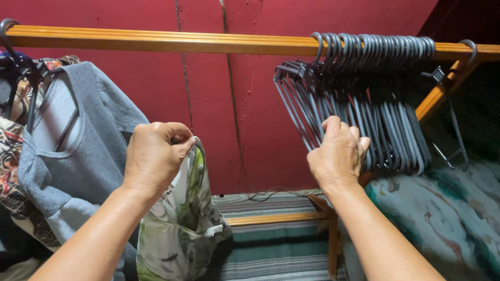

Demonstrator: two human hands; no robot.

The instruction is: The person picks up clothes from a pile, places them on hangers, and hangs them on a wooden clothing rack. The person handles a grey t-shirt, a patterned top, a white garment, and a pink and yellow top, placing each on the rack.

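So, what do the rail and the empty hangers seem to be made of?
The rail looks like varnished wood: orange-brown, squared edges, a soft sheen. The empty hangers that the right hand touches seem grey plastic, thin, uniform and matte, though coated metal is possible.

Your left hand (pixel 154 156): raised, forearm bare, back toward you, fingers curled into a tight pinch. Your right hand (pixel 337 155): raised higher, arm extended, wrist bent, fingers hooked forward and closed.
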